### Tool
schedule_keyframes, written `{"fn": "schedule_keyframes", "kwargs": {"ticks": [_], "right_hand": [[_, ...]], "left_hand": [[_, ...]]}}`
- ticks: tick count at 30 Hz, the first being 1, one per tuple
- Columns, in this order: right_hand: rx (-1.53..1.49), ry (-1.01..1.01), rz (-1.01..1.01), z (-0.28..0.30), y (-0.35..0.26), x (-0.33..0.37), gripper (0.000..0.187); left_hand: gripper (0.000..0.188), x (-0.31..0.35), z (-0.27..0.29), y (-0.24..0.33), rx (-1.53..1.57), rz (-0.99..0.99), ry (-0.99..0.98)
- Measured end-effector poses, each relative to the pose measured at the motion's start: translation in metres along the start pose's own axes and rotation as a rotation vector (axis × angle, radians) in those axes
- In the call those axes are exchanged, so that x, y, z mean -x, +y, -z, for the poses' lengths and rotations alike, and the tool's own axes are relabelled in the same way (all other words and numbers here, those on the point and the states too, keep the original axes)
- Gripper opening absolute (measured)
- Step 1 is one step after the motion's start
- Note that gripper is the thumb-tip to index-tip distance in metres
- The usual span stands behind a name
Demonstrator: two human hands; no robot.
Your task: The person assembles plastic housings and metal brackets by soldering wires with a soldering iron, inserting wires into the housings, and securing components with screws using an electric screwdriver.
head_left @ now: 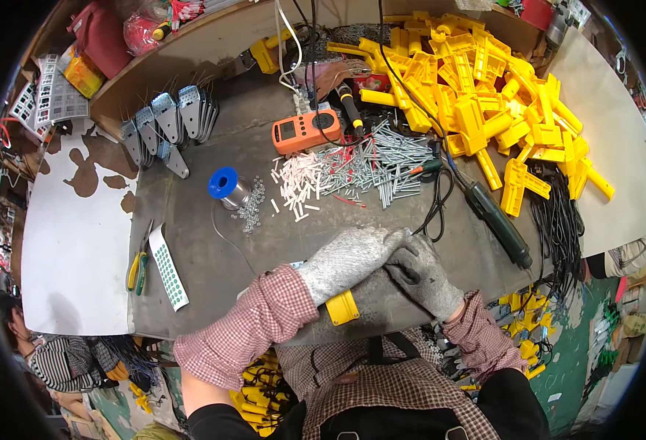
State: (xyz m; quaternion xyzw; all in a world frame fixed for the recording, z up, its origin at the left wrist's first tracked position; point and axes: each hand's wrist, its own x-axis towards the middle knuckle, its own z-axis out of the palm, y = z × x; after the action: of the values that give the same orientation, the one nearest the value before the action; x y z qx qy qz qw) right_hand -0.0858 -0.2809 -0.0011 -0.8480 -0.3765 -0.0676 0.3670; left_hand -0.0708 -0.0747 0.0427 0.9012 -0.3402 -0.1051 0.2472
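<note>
My left hand (349,257), in a light grey knitted glove, lies curled on the dark bench (206,242) near its front edge. A yellow plastic part (343,306) sticks out from under its wrist. My right hand (420,273), in a darker grey glove, is curled against the left hand's fingertips. Whatever sits between the fingers is hidden. Both sleeves are red-and-white checked.
Behind the hands lie white sleeves (297,187), metal pins (371,165), a blue solder spool (224,183), an orange meter (305,130) and a green-handled soldering iron (499,220). Yellow plastic parts (477,88) pile up at back right. Pliers (138,270) and a dotted strip (167,268) lie left.
</note>
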Motion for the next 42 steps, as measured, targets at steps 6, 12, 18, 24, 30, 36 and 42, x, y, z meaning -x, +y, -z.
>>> {"fn": "schedule_keyframes", "kwargs": {"ticks": [6,12,18,24,30,36,42], "right_hand": [[0.074,0.063,-0.006,-0.004,-0.001,-0.002,0.025],[0.010,0.007,0.096,-0.014,0.012,0.000,0.032],[0.070,0.007,0.046,-0.015,0.000,-0.005,0.044],[0.142,-0.035,0.060,-0.009,-0.002,-0.005,0.049],[0.057,-0.022,0.063,-0.007,0.001,-0.007,0.049],[0.079,-0.058,0.036,-0.014,0.005,-0.004,0.049],[0.092,-0.047,-0.006,-0.016,0.000,-0.003,0.048]], "left_hand": [[0.049,0.018,-0.011,0.001,0.130,0.169,0.072],[0.034,-0.022,0.008,-0.038,0.075,0.270,0.337],[0.019,-0.067,0.002,-0.065,-0.306,0.360,0.162],[0.024,-0.065,-0.002,-0.064,-0.272,0.371,0.253],[0.020,-0.057,0.023,-0.087,-0.083,0.347,0.336],[0.021,-0.054,0.020,-0.075,-0.304,0.157,0.252],[0.023,-0.070,0.027,-0.075,-0.482,0.239,-0.016]]}}
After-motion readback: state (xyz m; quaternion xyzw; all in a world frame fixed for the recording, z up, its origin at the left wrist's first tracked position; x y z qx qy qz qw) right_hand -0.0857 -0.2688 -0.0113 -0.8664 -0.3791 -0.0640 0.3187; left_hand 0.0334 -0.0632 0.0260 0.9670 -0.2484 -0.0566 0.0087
